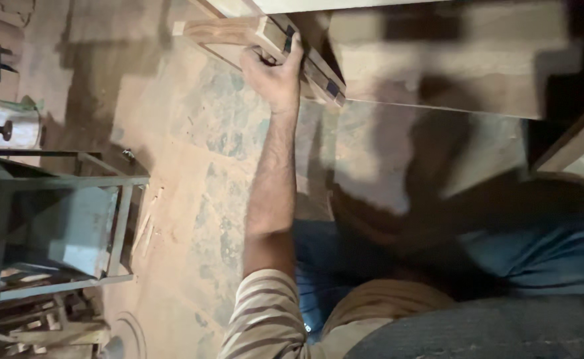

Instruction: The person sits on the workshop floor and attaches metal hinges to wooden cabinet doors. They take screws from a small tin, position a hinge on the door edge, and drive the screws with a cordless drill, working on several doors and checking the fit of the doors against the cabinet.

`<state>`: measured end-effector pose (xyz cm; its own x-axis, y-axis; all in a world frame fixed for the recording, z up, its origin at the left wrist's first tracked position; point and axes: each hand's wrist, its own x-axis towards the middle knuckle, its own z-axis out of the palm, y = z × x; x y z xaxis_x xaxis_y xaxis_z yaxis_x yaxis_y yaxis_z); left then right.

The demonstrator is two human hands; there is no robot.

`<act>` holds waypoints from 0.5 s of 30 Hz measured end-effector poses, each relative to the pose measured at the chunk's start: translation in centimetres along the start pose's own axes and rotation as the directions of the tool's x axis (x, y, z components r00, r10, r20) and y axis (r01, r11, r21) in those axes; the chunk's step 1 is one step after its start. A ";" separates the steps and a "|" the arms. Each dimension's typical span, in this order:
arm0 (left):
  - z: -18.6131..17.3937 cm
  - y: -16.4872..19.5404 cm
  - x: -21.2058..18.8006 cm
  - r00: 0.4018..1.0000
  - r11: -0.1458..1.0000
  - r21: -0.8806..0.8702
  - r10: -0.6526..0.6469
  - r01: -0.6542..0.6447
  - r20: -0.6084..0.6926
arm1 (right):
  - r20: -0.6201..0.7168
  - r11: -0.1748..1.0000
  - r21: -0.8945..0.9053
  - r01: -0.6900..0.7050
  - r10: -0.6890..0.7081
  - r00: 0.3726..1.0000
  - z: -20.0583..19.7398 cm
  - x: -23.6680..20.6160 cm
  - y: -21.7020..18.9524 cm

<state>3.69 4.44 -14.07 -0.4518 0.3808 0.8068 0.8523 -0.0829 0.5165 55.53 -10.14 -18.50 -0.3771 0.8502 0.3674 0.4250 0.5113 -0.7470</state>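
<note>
A: What is the biggest thing here?
B: The dusty floor, with wood scraps on it. Next is a big board at the top, blurry and in shadow.
A: And on the left?
B: A blue-green metal stand, well apart from the arm.
A: What does the person hold?
B: A wooden block with dark bands. It sits up top, just beside the big board.
A: Which hand?
B: The left hand. The arm has a striped sleeve. The fingers wrap around the block's edge, so the grip is closed on it.
A: And the right hand?
B: I cannot see it anywhere.
</note>
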 end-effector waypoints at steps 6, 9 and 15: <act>0.0 0.9 0.1 0.994 0.993 0.052 0.105 -0.104 -0.035 | 0.050 0.996 0.041 0.076 -0.078 0.996 0.3 1.4 -3.7; 0.4 0.2 0.0 0.996 0.994 0.062 0.091 -0.090 -0.015 | 0.064 0.998 0.009 0.068 -0.069 0.996 1.6 3.5 -5.5; 0.9 -0.8 -0.4 0.998 0.995 0.079 0.060 -0.063 0.029 | 0.104 0.996 0.013 0.093 -0.094 0.990 3.2 6.8 -8.2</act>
<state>3.42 5.22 -15.03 -0.3916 0.4017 0.8278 0.8970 -0.0337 0.4408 46.85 -9.01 -11.64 -0.4985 0.7810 0.3762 0.3774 0.5862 -0.7169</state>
